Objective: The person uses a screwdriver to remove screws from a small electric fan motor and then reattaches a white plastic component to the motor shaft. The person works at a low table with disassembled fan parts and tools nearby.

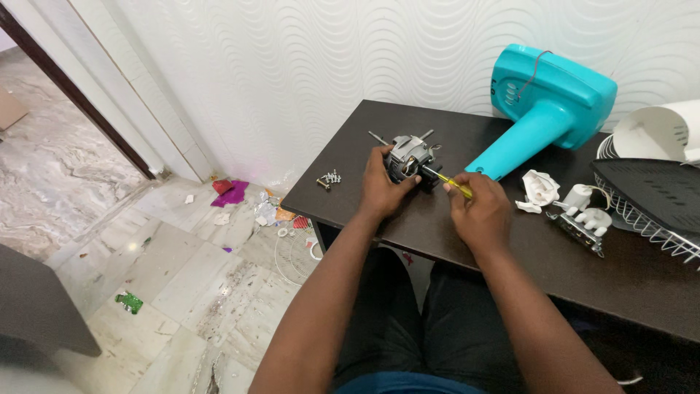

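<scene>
Head view, looking down at a seated person working at a dark brown table (452, 233) set against a white wall with a raised wave pattern (306, 66). Left of the table lies a pale marble-patterned floor (146, 255), strewn with scraps of foil and paper in pink, red and green.

At the far right of the table, a turquoise plastic fan housing (547, 102) leans against the wall, its tapered neck pointing down toward the table middle. Right of it, partly out of frame, a wire fan guard (656, 219) lies flat with a dark flat piece resting across it and a white curved plastic part (656, 131) behind.

Near the table's far edge, in the middle of the view, sits the small grey metal fan motor (408, 157), its thin shaft ends projecting left and right.

The left hand (380, 188) is curled around the near-left side of the motor, fingers wrapped over the casing and gripping it. The right hand (477, 211), just right of the motor, is closed in a fist-like grip on a yellow-handled screwdriver (453, 182); the tool's shaft reaches left to the motor's right side.

Between the right hand and the wire guard lie white plastic parts (541, 188) and a white switch assembly with round buttons (587, 215), touching the tabletop.

At the left end of the table, well apart from the hands, rests a small cluster of loose screws (329, 179).
</scene>
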